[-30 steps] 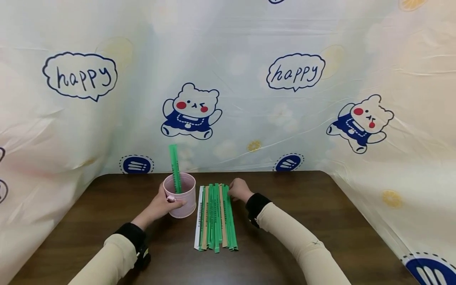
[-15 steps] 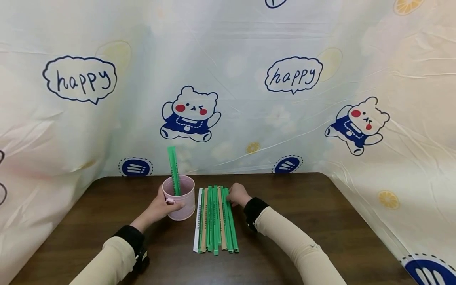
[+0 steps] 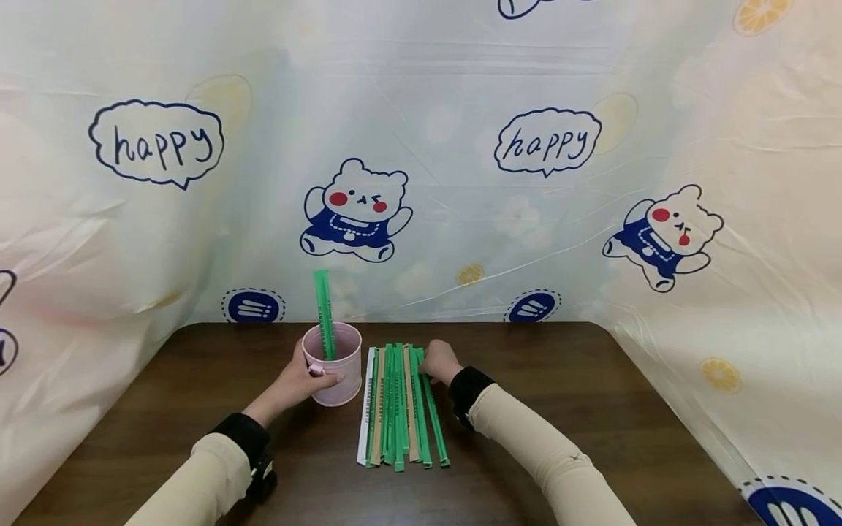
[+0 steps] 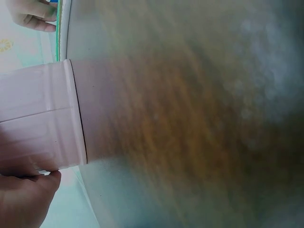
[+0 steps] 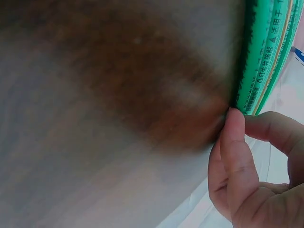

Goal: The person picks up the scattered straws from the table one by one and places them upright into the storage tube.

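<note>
My left hand (image 3: 291, 385) grips a pink bucket (image 3: 340, 383) by its side, with the thumb across the near wall. A green-wrapped straw (image 3: 324, 310) stands in the bucket, leaning slightly left; whether several are bunched there I cannot tell. Right of the bucket lies a row of paper-wrapped straws (image 3: 398, 416), mostly green, with a few tan and one white. At the row's far right end, my right hand (image 3: 442, 361) pinches the far tip of the outermost green straw (image 3: 436, 427). The right wrist view shows thumb and finger (image 5: 235, 126) meeting at that tip.
Everything rests on a dark brown wooden table (image 3: 539, 380). A printed cloth (image 3: 447, 219) with bears and "happy" bubbles hangs along the table's back and sides.
The near end of the outermost green straw has swung right, apart from the row, while my right hand stays at its far tip. My left hand and the bucket hold still.
</note>
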A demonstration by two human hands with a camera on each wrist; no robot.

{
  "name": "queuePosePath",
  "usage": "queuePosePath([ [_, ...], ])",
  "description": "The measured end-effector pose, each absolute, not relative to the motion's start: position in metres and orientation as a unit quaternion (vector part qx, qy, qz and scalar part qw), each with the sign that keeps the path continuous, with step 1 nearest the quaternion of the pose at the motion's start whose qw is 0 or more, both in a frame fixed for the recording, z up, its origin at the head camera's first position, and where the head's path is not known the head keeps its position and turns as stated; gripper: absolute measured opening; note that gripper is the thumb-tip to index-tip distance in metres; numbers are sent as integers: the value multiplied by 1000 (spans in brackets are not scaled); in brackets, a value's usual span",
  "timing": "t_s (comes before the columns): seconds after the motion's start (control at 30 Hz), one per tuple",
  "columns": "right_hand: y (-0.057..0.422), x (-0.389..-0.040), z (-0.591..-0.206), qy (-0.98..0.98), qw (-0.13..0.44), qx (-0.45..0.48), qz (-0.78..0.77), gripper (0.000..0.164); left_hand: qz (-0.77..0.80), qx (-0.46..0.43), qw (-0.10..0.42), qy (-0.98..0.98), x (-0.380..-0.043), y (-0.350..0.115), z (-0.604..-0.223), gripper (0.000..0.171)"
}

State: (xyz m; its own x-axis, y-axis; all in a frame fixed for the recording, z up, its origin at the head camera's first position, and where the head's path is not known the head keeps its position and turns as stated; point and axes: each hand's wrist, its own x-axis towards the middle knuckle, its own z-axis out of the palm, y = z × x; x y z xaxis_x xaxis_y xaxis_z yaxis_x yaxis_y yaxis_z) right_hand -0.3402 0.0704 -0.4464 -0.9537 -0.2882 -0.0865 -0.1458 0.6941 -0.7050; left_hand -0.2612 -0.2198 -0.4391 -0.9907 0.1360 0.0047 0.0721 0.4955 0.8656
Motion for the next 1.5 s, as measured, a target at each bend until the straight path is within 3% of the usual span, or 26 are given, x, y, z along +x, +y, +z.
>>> queuePosePath([
  [0.23, 74, -349, -442, 918, 92, -119, -367, 66, 498, 68, 24, 864, -262, -223, -436, 110],
  [0.5, 86, -364, -405, 937, 69, -104, -326, 50, 500, 68, 24, 863, -264, -222, -437, 109],
  [0.67, 91, -372, -375, 927, 24, -132, -352, 7, 501, 67, 22, 863, -264, -221, -439, 108],
  [0.73, 90, -373, -361, 916, 2, -154, -371, 34, 503, 67, 24, 862, -264, -221, -440, 108],
  [0.83, 86, -375, -336, 891, -11, -186, -413, 40, 504, 66, 30, 861, -263, -220, -440, 109],
  [1.2, 43, -368, -241, 816, -128, -231, -515, 41, 499, 64, 32, 864, -267, -224, -438, 109],
  [1.5, 2, -350, -238, 770, -164, -262, -557, 39, 495, 59, 40, 866, -266, -221, -440, 108],
])
